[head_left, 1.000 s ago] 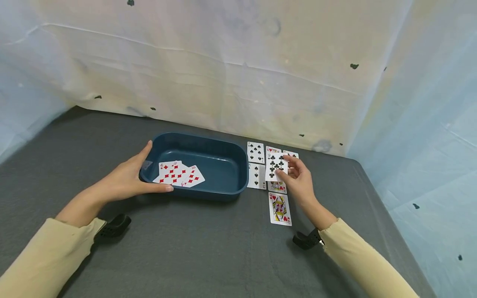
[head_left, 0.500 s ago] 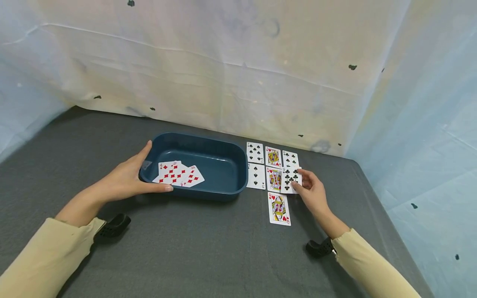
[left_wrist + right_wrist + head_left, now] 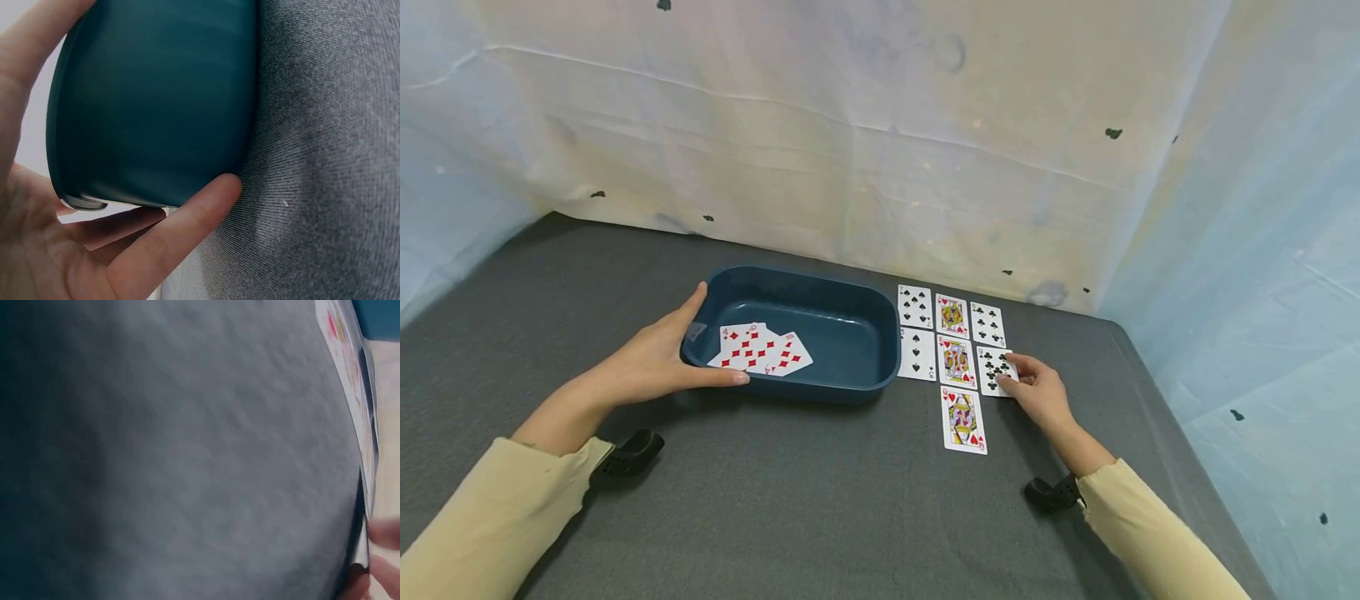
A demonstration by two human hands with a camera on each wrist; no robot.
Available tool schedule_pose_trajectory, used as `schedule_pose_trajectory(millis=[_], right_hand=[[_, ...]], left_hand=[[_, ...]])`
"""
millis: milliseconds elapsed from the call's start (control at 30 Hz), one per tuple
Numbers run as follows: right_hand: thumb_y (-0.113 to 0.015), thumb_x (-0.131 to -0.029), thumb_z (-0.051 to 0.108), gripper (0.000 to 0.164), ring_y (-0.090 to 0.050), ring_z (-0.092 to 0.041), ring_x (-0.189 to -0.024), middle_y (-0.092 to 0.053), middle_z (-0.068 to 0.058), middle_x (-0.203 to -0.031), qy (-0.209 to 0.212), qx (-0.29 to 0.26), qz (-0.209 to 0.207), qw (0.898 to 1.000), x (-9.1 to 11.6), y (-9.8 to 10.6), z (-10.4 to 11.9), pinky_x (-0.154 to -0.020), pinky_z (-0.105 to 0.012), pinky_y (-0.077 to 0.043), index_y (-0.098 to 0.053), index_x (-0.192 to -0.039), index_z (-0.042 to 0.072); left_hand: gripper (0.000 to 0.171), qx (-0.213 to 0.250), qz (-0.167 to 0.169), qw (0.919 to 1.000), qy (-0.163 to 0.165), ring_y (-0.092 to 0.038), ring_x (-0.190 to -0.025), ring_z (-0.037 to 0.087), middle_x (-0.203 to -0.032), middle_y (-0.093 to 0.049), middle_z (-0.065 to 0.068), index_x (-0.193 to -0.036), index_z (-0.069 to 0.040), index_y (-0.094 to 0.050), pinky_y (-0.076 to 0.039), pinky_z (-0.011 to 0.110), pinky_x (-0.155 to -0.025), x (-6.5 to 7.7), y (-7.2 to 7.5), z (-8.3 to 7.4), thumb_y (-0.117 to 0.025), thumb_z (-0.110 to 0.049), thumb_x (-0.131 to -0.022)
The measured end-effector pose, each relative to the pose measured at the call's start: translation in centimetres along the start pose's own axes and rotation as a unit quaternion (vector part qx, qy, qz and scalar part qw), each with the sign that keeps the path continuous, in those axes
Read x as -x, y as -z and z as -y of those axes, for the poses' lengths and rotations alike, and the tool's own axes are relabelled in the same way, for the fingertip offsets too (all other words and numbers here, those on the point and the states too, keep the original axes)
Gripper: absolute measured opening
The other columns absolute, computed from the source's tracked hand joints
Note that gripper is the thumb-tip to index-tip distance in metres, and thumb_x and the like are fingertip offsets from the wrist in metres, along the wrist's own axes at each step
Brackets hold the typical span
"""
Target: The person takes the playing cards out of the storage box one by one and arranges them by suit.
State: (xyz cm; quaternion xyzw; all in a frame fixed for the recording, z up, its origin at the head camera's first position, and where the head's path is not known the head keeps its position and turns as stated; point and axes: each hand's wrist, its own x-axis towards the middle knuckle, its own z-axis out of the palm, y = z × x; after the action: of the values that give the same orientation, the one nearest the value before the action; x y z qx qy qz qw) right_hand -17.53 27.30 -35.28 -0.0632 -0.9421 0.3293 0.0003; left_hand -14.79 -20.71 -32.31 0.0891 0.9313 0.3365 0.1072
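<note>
**Club card pinched in right hand, blue tray held in left**

Clock as seen in head view, 12 = away from the person.

Right hand [image 3: 1037, 390]: fingers narrow, pinching the club card [image 3: 992, 364] at its 3 o'clock edge, thumb on the face. Card sits low over the cloth — can't tell if it lies fully flat. Right wrist view catches only fingertips, around 4 o'clock.

Left hand [image 3: 647, 354]: digits spread wide, holding the blue tray [image 3: 797, 286] round its 9 o'clock end; thumb along the near side. Tray is upright on the grey cloth [image 3: 820, 492]. Overlapping diamond cards [image 3: 752, 348] lie face up inside, toward 8 o'clock; ranks too small to be sure of.

Loose cards at the tray's 3 o'clock, all face up. Take the king of hearts [image 3: 957, 362] as centre:
- 12: jack of hearts [image 3: 952, 316]
- 1–2: second club card [image 3: 988, 324]
- 3: the pinched card, just beside the king
- 6: queen of hearts [image 3: 964, 420]
- 9: spade card [image 3: 917, 354], one edge partly hidden by the tray rim
- 10–11: seven of spades [image 3: 914, 307]

Black wrist units [image 3: 1051, 493] on both arms, pale yellow sleeves [image 3: 1157, 533]. Mottled sheet [image 3: 850, 167] behind, at 12.
</note>
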Motion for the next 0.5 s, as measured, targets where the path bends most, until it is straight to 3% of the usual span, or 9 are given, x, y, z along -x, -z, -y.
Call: schedule_pose_trajectory(millis=[200,367,500], right_hand=[[-0.066,-0.089,0.023,0.048,-0.058,-0.024,-0.08,-0.056,-0.028,-0.127,0.023,0.057,0.006,0.998,-0.46,0.12,0.07,-0.061,-0.027,-0.039,-0.057,-0.129,-0.001],[-0.066,-0.089,0.02,0.045,-0.061,-0.029,-0.085,-0.057,-0.029,-0.123,0.033,0.081,-0.004,0.996,-0.58,-0.06,0.13,-0.061,-0.027,-0.041,-0.059,-0.127,-0.003],[-0.065,-0.089,0.02,0.045,-0.063,-0.036,-0.095,-0.058,-0.03,-0.124,0.02,0.087,-0.007,0.996,-0.56,-0.23,0.54,-0.071,-0.037,-0.05,-0.059,-0.126,-0.004]], left_hand=[[0.132,0.0,-0.003,1.0,-0.004,-0.015,-0.14,0.052,-0.157,-0.002,0.029,-0.152,-0.012,0.017,-0.022,0.072,-0.103,0.02,0.01,-0.02,-0.076,-0.06,-0.071],[0.132,-0.003,-0.004,1.0,-0.004,-0.016,-0.14,0.053,-0.157,-0.003,0.03,-0.152,-0.012,0.017,-0.022,0.072,-0.103,0.01,0.0,0.01,-0.076,-0.06,-0.071],[0.133,-0.003,-0.004,1.0,-0.005,-0.016,-0.14,0.053,-0.156,-0.004,0.031,-0.152,-0.011,0.017,-0.023,0.072,-0.103,0.03,-0.04,0.03,-0.076,-0.06,-0.071]])
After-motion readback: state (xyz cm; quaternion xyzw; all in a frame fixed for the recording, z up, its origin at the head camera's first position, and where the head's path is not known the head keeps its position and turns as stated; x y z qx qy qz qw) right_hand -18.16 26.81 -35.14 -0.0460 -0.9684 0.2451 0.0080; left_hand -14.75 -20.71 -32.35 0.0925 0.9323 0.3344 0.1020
